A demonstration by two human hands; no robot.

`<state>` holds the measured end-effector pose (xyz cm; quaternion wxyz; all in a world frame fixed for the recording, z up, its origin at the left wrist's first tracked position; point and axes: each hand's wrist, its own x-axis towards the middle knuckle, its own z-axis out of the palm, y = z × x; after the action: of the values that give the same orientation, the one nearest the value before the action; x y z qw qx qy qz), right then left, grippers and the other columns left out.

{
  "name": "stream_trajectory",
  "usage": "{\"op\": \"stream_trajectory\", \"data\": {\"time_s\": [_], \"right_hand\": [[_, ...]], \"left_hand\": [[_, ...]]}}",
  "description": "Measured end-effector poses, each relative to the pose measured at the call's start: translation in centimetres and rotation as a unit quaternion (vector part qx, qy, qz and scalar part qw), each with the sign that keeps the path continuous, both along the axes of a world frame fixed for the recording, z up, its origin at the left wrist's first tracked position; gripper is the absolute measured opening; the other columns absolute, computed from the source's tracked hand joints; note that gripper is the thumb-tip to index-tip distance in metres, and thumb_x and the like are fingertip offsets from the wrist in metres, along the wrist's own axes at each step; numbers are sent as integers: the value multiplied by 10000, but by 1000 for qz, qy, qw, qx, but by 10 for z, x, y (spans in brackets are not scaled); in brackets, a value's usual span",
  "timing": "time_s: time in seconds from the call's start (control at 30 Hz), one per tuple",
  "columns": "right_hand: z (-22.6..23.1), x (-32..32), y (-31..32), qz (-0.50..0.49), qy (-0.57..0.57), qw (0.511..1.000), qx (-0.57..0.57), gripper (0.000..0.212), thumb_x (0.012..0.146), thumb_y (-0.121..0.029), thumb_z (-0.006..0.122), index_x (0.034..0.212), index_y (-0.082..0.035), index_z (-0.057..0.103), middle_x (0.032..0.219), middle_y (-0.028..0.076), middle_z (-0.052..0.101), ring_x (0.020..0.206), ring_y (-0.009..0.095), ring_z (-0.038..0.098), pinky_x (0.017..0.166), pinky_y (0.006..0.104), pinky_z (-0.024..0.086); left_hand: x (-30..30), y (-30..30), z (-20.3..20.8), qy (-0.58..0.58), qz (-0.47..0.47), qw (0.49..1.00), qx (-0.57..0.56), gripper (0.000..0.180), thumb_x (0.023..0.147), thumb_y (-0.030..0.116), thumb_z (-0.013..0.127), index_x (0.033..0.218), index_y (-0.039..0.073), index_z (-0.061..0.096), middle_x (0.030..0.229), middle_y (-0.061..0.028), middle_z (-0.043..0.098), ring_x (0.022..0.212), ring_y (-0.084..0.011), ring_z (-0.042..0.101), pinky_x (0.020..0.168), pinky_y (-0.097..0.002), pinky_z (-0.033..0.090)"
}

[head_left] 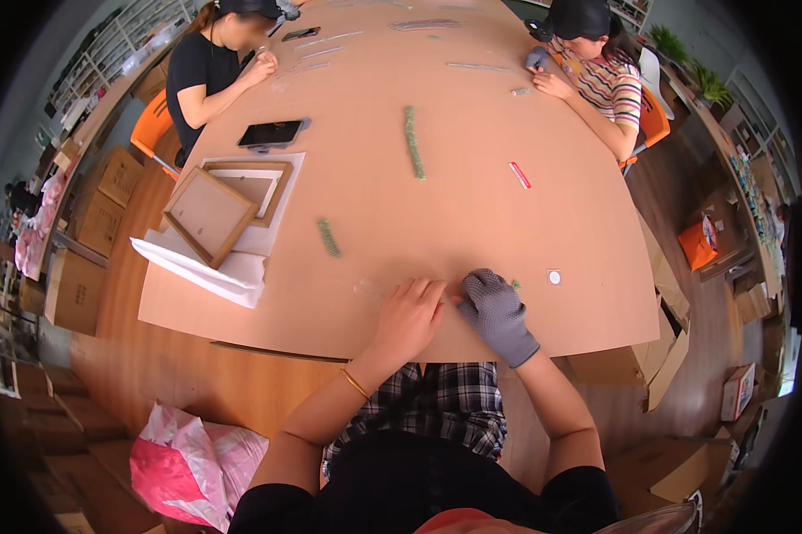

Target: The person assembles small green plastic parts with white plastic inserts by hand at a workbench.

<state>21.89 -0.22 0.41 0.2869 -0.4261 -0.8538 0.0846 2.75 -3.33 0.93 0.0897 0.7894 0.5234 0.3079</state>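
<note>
Right now both hands rest flat on the tan table [508, 231] near its front edge — left hand [407, 318] bare, fingers splayed; gloved right hand [497, 313] beside it, fingers together, a small green piece [516, 285] just past its fingertips.

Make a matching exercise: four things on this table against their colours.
Things:
1. glove on the right hand
2. tablet
3. long beaded strip
4. small flat stick

Colours:
A. green
B. red
C. grey
D. black

Pairs: 1-C, 2-D, 3-A, 4-B
</note>
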Motion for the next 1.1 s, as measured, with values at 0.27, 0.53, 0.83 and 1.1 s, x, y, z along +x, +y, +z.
{"op": "stream_trajectory", "data": {"time_s": [0.27, 0.53, 0.83, 1.1], "right_hand": [[-3, 11, -8, -7, -21, 999, -34, 125, 826, -110, 648, 941, -60, 647, 886, 137, 620, 846, 331, 635, 728, 437, 517], [-10, 2, -2, 6, -11, 1000, -18, 121, 818, -114, 652, 932, -78, 638, 886, 126, 625, 827, 325, 638, 707, 426, 521], [-4, -8, -7, 31, 192, 967, -164, 115, 873, -68, 689, 984, -40, 694, 885, 123, 694, 784, 264, 677, 697, 355, 531], [32, -25, -20, 27, 443, 795, -414, 136, 964, -95, 658, 1043, 8, 697, 874, 60, 706, 731, 105, 640, 656, 257, 517]], "left_hand": [[13, 0, -7, 6, -18, 1000, -13, 280, 850, 105, 680, 1118, 41, 634, 1037, -115, 635, 991, -314, 612, 863, -427, 498], [16, 1, -14, -22, -8, 1000, -12, 167, 872, 142, 686, 1010, 49, 682, 1020, -101, 635, 981, -312, 610, 855, -413, 511], [3, -1, -12, -275, 14, 950, -149, 142, 861, 69, 725, 982, 25, 665, 876, -56, 694, 806, -195, 676, 733, -296, 531], [-17, -5, 21, -591, -31, 754, -285, 108, 933, 66, 699, 1025, 11, 688, 904, -46, 714, 766, -91, 639, 679, -233, 497]]}}
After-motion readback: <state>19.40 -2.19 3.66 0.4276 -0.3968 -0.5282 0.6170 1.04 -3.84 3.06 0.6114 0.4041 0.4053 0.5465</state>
